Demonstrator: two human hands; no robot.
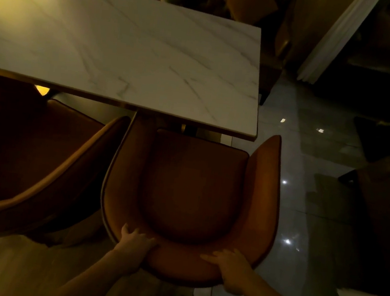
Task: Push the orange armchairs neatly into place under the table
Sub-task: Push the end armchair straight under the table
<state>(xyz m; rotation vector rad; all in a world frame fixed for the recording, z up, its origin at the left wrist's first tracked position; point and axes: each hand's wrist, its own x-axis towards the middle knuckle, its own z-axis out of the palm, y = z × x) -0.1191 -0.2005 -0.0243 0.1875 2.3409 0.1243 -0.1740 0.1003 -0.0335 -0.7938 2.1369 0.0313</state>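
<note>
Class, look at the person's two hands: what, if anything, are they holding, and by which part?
Both the left hand and the right hand grip the orange armchair nearest the table's corner, along the curved top edge of its backrest, one on each side of the middle.

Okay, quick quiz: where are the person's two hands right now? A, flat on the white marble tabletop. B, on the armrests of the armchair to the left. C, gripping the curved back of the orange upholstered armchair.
C: the left hand and right hand both clasp the curved back rim of the orange upholstered armchair, short of the white marble tabletop.

orange armchairs [193,192], white grey-veined marble table [118,47], glossy pale grey floor [293,160].
</note>
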